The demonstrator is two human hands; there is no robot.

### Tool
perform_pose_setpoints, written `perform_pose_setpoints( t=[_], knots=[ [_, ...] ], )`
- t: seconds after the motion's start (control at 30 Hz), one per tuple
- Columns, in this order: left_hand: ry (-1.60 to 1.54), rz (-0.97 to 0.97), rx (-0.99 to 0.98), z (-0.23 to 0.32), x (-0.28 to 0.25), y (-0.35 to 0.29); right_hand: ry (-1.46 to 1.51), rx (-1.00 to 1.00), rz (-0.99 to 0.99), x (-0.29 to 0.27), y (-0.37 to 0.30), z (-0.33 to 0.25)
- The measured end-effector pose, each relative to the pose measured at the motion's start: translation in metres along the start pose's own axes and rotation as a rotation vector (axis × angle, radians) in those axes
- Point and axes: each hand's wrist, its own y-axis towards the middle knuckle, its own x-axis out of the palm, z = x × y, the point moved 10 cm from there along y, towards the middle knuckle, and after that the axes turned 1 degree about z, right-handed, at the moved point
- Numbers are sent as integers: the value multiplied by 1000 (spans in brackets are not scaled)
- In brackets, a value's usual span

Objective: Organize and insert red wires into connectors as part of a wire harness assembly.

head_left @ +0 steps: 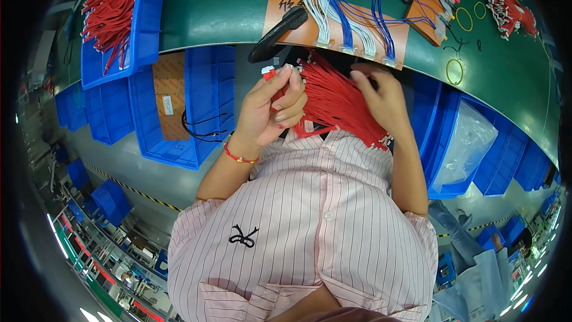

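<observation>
My left hand (271, 104) is closed around red cables with white connectors (268, 71), which stick up past the thumb and forefinger. Across my lap lies a thick bundle of loose red cables (336, 95), with small white ends at both sides. Over the right side of this bundle is my right hand (382, 92), just under the table edge. Its thumb stands apart from the fingers, and I see nothing held in it; the fingertips are in shadow. A black strap-like or handle-like piece (279, 33) juts from the table edge above my left hand.
The green table (208, 6) bears an orange board (280, 9) with white and blue wire harnesses (348, 18), yellow rings (454, 71) and more red cables (512, 12). A blue bin of red cables (137, 42) stands left. Blue bins (179, 152) line the space below.
</observation>
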Motion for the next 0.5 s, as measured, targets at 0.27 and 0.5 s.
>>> perform_pose_setpoints(
  t=[0.27,0.5],
  knots=[
    [456,156,-38,-6,-22,-6,-251,-273,69,14,2,-28],
    [588,273,95,-1,-12,9,-37,-270,15,-4,-42,-69]
  ],
)
